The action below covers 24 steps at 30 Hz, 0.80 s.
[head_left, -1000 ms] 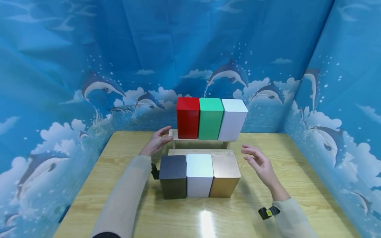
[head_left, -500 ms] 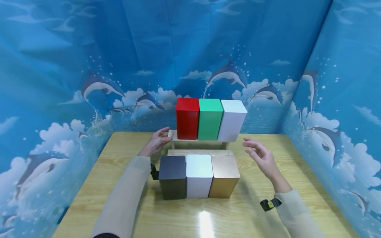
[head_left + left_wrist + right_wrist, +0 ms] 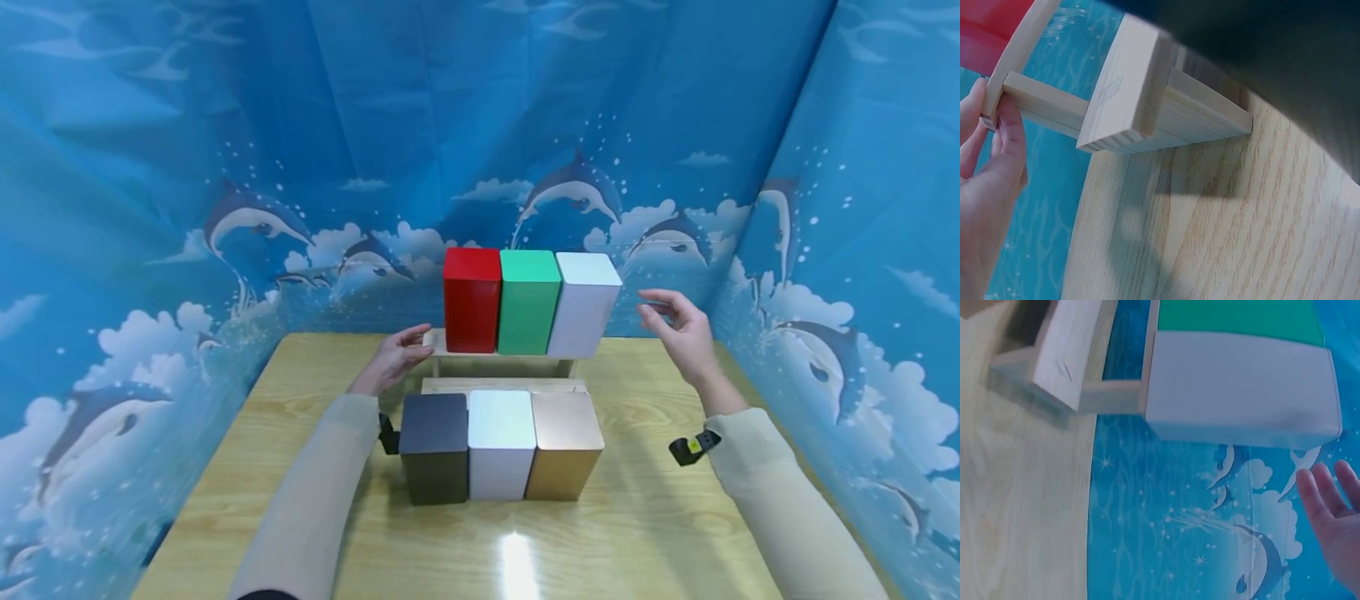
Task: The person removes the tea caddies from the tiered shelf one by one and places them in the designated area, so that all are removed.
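Note:
A two-tier wooden stand point(image 3: 437, 342) holds tall rectangular boxes, upright. On the upper tier are a red box point(image 3: 472, 300), a green box point(image 3: 529, 302) and a white box point(image 3: 587, 305). Lower and nearer stand a black box point(image 3: 434, 450), another white box point(image 3: 502, 446) and a gold box point(image 3: 566, 447). My left hand point(image 3: 394, 358) pinches the left end of the upper board, thumb and fingers on either side in the left wrist view. Raised to the right of the upper white box, my right hand point(image 3: 684, 330) is apart from it, fingers loosely bent, holding nothing.
The stand is on a wood-grain table point(image 3: 645, 533). A blue cloth point(image 3: 375, 150) with printed dolphins hangs behind the table and along both sides. The left forearm passes close by the black box.
My right hand has moved up and outward to the right, to the height of the upper white box. The left hand keeps its pinch on the board, and the boxes stay put.

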Available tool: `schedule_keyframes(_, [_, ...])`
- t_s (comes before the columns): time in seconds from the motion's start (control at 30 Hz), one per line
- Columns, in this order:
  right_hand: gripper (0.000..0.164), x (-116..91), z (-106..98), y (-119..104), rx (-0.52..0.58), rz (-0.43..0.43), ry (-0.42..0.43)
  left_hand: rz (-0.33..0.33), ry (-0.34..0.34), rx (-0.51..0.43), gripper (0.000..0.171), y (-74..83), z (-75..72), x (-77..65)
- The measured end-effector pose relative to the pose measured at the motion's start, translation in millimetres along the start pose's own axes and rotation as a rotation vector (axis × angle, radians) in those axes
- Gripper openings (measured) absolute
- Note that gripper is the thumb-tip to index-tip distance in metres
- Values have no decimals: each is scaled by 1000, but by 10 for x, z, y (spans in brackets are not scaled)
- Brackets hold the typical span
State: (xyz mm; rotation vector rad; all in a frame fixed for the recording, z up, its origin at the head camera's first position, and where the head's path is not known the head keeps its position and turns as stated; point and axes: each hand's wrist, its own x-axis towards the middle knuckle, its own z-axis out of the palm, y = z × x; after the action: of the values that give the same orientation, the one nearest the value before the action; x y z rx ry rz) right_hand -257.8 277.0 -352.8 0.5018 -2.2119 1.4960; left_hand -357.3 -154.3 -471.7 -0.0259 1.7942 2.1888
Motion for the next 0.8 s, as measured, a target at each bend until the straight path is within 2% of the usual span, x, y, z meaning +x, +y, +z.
schedule_keyframes(0.13, [42, 120, 21, -139, -103, 81, -51, 4, 1, -2, 62, 2, -16, -13])
schedule_keyframes(0.2, [46, 165, 33, -169, -117, 101, -74, 11, -8, 1, 63, -2, -19, -17])
schedule_keyframes(0.4, [54, 338, 27, 68, -75, 145, -147, 16, -12, -39, 60, -8, -9, -17])
schedule_keyframes(0.53, [59, 482, 33, 197, -48, 159, -171, 20, 3, -22, 60, -11, 1, -4])
schedule_keyframes(0.67, [65, 607, 47, 162, -41, 183, -216, 13, 17, -11, 61, -22, 0, 8])
schedule_keyframes(0.8, [70, 708, 64, 12, -40, 219, -280, 7, 13, -18, 60, -23, -5, 23])
